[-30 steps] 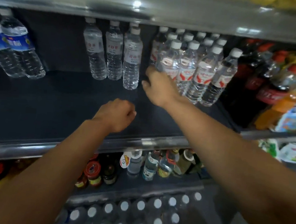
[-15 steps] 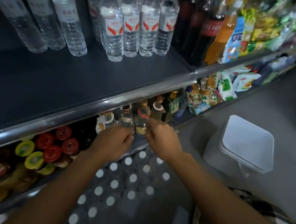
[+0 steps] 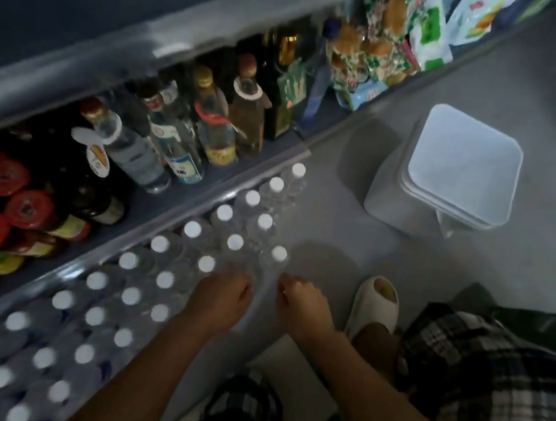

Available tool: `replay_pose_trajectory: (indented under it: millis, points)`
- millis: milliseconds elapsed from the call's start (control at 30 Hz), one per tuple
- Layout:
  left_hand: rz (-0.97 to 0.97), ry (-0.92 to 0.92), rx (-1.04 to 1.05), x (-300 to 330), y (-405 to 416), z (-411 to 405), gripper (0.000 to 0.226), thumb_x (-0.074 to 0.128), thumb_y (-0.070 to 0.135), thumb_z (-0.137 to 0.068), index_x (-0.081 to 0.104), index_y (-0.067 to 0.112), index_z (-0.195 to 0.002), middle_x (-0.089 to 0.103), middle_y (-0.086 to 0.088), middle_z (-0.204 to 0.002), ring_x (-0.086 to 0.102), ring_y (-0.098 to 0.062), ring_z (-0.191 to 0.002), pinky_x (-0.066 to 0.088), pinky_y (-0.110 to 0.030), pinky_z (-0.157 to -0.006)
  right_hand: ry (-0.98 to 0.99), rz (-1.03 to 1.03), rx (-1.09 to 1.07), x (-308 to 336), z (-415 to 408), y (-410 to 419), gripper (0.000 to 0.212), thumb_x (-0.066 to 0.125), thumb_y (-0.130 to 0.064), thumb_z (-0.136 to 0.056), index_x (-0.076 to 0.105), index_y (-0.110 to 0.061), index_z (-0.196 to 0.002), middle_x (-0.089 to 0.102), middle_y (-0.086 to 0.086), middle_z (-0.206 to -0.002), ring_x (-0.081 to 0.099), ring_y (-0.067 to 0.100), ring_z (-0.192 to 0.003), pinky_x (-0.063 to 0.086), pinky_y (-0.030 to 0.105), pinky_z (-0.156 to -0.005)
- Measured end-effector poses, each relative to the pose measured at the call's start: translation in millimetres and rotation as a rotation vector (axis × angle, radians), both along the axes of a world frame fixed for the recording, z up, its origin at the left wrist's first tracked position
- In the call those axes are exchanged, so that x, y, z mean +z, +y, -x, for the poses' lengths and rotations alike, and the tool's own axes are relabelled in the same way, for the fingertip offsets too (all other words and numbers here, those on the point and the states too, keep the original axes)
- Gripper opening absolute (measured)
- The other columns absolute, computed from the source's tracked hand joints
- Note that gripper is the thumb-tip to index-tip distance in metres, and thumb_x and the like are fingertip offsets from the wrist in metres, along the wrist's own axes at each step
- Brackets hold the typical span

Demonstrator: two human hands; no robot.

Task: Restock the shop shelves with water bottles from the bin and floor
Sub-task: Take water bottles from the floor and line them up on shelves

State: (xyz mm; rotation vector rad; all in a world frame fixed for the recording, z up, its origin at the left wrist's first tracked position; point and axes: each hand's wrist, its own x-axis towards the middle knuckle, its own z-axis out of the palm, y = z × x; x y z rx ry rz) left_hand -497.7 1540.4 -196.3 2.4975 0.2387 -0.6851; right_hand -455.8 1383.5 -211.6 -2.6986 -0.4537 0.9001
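A grey shop floor [image 3: 381, 288] is running alongside low shelving [image 3: 203, 199], and you are crouching over it, looking down. The water bottles [image 3: 190, 256] are standing in rows on the floor from about 7 o'clock up toward 1 o'clock, tight against the foot of the shelving, white caps up. Your left hand [image 3: 224, 296] is hovering at the near edge of the rows, fingers curled downward; your right hand [image 3: 304, 306] is sitting just beside it at 3 o'clock, fingers bent the same way. Whether either is already gripping a bottle, I cannot tell, since the clear plastic is blurring into the floor beneath your knuckles.

You seem to be picking up stock. The next move is likely asking you to close around two bottle necks, lift them free of their neighbours without toppling any, and carry them up to the shelf.

The white bin [image 3: 442, 178] at 2 o'clock is lidded, so its contents are hidden. The bottles and jars on the shelf [image 3: 160, 144] are dim, labels unreadable.
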Motion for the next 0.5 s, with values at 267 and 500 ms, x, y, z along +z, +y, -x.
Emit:
replay_pose_trajectory:
  millis: [267, 500]
  points:
    - [-0.029, 0.071, -0.01, -30.4, -3.7, -19.4, 0.022, 0.046, 0.03, -0.096, 0.06, 0.017, -0.085, 0.067, -0.008, -0.101, 0.062, -0.029, -0.097, 0.044, -0.032, -0.073, -0.029, 0.002, -0.105, -32.6, -37.1, -0.9, 0.041, 0.05, -0.026, -0.092, 0.04, -0.011, -0.128, 0.06, 0.018, -0.115, 0.058, 0.041, -0.102, 0.047, 0.041, -0.08]
    - [-0.066, 0.049, 0.007, -42.8, 5.8, -42.3, 0.026, 0.044, 0.032, -0.098, 0.063, 0.015, -0.092, 0.067, -0.009, -0.1, 0.062, -0.029, -0.097, 0.044, -0.034, -0.074, -0.001, 0.04, -0.002, -63.3, -66.1, 23.2, 0.053, 0.056, -0.041, -0.09, 0.031, -0.016, -0.13, 0.058, 0.017, -0.116, 0.057, 0.039, -0.106, 0.046, 0.042, -0.082]
